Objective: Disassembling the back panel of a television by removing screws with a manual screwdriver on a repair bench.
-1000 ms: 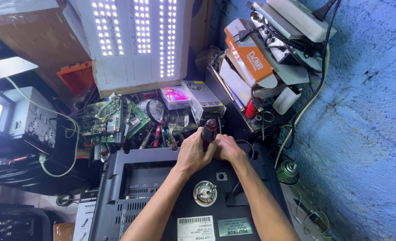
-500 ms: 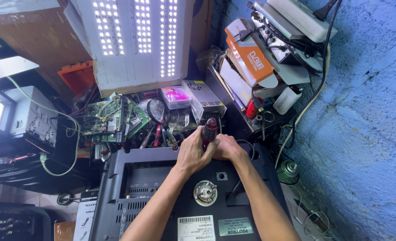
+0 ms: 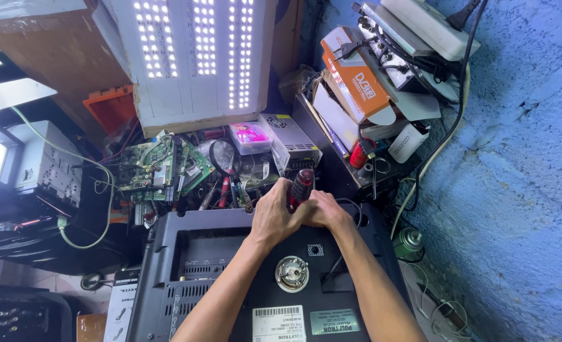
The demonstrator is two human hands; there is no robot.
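1. A green circuit board point(image 3: 167, 170) lies among clutter at the left, beyond the dark television back point(image 3: 186, 253).
2. The left hand point(image 3: 273, 214) has its fingers wrapped on the red screwdriver handle point(image 3: 301, 187), which stands upright over the set's far edge.
3. The right hand point(image 3: 325, 212) presses against the left hand, fingers closed at the handle's base.
4. An orange box point(image 3: 355, 79) sits on the right.
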